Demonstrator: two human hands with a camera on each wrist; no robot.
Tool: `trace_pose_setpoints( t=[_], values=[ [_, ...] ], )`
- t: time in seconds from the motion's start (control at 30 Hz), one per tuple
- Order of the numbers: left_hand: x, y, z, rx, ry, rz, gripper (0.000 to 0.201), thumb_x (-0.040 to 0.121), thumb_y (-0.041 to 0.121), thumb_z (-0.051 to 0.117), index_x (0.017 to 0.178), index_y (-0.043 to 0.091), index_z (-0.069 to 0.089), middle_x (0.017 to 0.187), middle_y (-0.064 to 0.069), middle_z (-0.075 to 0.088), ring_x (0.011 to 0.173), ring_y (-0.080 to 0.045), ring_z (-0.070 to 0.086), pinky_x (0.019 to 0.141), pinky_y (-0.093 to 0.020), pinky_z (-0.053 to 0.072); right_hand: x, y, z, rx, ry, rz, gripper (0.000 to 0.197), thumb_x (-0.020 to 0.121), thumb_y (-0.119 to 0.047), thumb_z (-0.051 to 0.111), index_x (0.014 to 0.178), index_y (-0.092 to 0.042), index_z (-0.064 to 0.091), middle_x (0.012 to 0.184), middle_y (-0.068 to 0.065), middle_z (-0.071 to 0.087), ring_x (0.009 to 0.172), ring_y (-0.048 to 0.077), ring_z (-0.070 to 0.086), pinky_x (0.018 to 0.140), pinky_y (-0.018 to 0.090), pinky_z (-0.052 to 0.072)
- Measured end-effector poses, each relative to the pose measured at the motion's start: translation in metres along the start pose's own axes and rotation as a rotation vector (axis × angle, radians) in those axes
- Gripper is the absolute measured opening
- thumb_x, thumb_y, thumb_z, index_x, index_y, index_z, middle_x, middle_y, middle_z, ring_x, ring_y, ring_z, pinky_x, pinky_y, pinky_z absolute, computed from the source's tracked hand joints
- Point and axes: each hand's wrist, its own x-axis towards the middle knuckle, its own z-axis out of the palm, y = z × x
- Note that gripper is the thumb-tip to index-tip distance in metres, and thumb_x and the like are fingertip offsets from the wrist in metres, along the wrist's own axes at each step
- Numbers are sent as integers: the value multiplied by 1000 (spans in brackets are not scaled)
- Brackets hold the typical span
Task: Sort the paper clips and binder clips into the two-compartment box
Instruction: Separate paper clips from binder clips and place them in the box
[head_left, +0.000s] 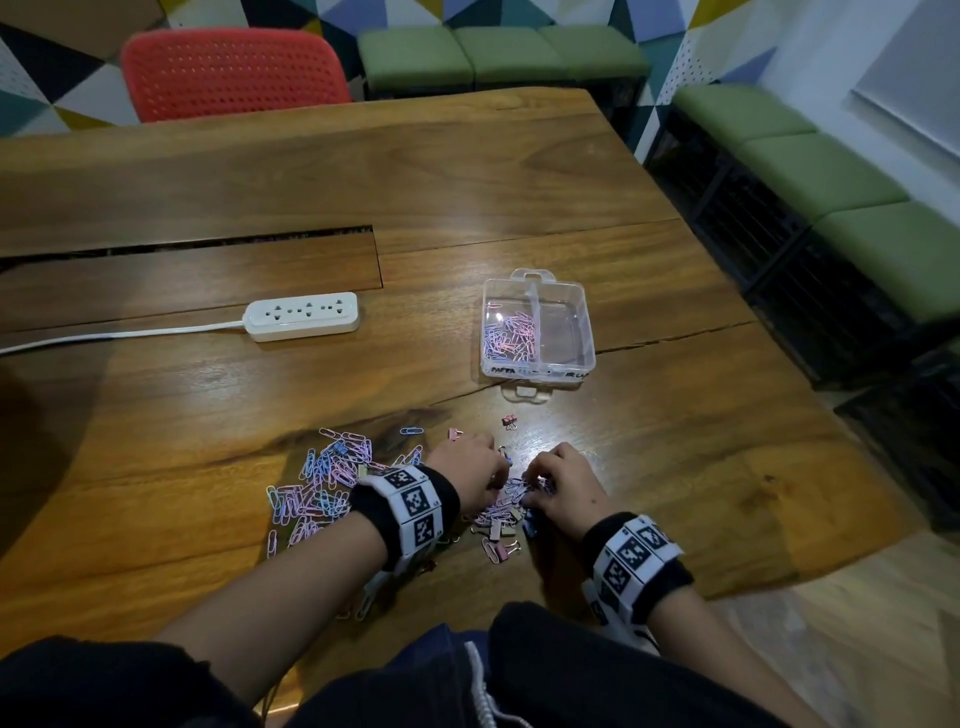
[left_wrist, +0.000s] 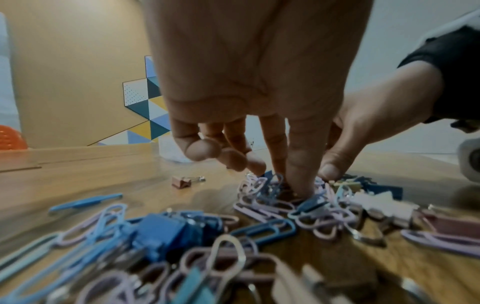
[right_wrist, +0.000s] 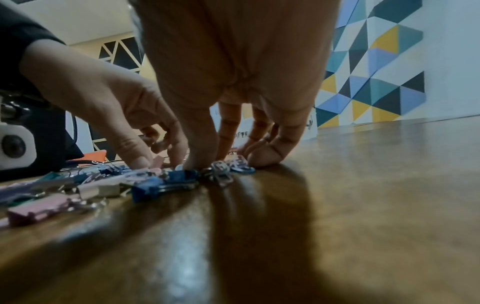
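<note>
While both hands work low over the wooden table (head_left: 260, 171), the clear two-compartment box (head_left: 584, 332) stands well beyond them, paper clips lying only in its left compartment. Just left of the grip spreads the loose pile of paper clips (head_left: 322, 486); binder clips (head_left: 501, 532) lie under and near the wrists. Left hand (head_left: 467, 467) and right hand (head_left: 566, 483) have curled fingers dug into a small clip cluster (left_wrist: 270, 197); whether either actually pinches one, I cannot tell.

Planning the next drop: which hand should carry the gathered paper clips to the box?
Right, probably. The right hand sits nearer the box, which lies ahead and slightly right. Both hands finger the same paper clips; the left hand would reach across.
</note>
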Motion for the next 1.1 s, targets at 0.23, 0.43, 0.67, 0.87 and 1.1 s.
trace_pose_setpoints(
  t=[0.23, 0.43, 0.67, 0.87, 1.1],
  values=[
    [5, -11, -8, -309, 131, -169, 17, 89, 22, 53, 102, 17, 63, 110, -5, 62, 101, -22, 58, 85, -32, 48, -2, -4, 0, 71, -9, 66, 29, 78, -18, 68, 107, -19, 62, 98, 0, 40, 108, 23, 47, 91, 27, 40],
    [4, -20, 0, -369, 102, -165, 39, 81, 18, 65, 117, 18, 50, 117, -4, 56, 107, -19, 52, 92, -34, 47, -1, -15, 4, -11, -22, 140, 32, 74, -29, 72, 102, -21, 60, 112, 6, 46, 112, 23, 39, 97, 36, 40],
    [-11, -10, 15, -56, -23, 20, 40, 86, 18, 59, 125, 15, 52, 130, -6, 43, 122, -23, 37, 101, -35, 39, 5, -22, 5, 28, 16, 193, 15, 77, -10, 69, 92, -10, 65, 95, 1, 41, 102, 21, 50, 77, 21, 36],
    [-14, -1, 18, 27, -58, 37, 24, 92, 5, 45, 114, 4, 54, 116, -14, 55, 109, -29, 52, 95, -40, 45, 6, -21, 5, 65, 70, 142, 24, 76, 2, 56, 69, -21, 51, 88, 5, 55, 75, 16, 48, 53, 10, 30],
    [-13, -17, 2, -444, 10, -173, 23, 90, 12, 54, 110, 4, 61, 114, -11, 61, 103, -22, 57, 81, -25, 43, 1, -19, 5, 128, 96, 173, 21, 78, 1, 58, 96, -9, 59, 95, 9, 60, 83, 18, 56, 64, 17, 42]
  ],
)
